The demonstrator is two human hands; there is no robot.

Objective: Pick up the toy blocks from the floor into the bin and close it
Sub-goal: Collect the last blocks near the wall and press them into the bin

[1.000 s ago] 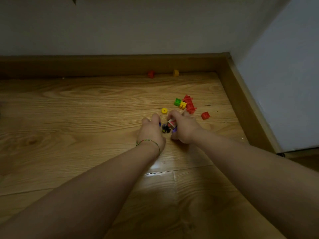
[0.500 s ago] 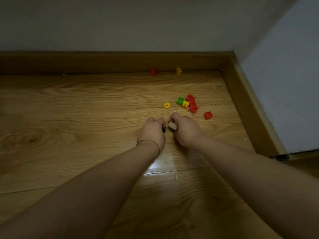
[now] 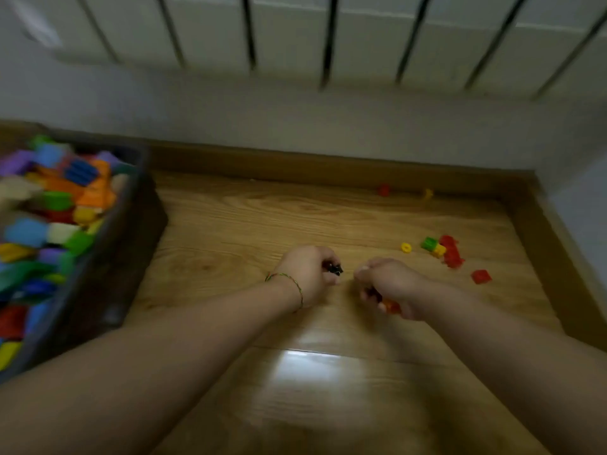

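**Toy blocks, loose.** A yellow ring [image 3: 406,247], a green block [image 3: 428,243] touching a yellow block [image 3: 439,250], a red cluster [image 3: 451,254] just beside those two, and a single red block [image 3: 481,276] are lying on the wooden floor [image 3: 230,231] to the right of the hands. A far red block [image 3: 383,189] and a far yellow piece [image 3: 428,193] are sitting against the skirting board [image 3: 279,162], well apart from the rest.

**Toy blocks, in hand.** The left hand [image 3: 307,274] is curling its fingers round a small black piece [image 3: 333,268], which is poking out at the fingertips. The right hand [image 3: 391,285] is clenching round an orange-red piece [image 3: 391,306], which is showing beneath the palm. The frame is too blurred to tell what else either fist is holding.

**Bin.** The dark bin [image 3: 128,208] is standing at far left, well apart from both hands, and is brimming with coloured blocks [image 3: 59,205]. No lid is showing.

**Surround.** A thin bracelet [image 3: 290,280] is circling the left wrist. A white radiator [image 3: 295,31] is hanging above.

**Hazards, as judged.**
- The pieces are small and only partly enclosed, so either may be slipping out while being carried across to the bin.
- The heap is reaching the rim, so anything dropped on top may be rolling back onto the floor or keeping the lid from seating.
- The two pieces at the skirting are at risk of being overlooked.
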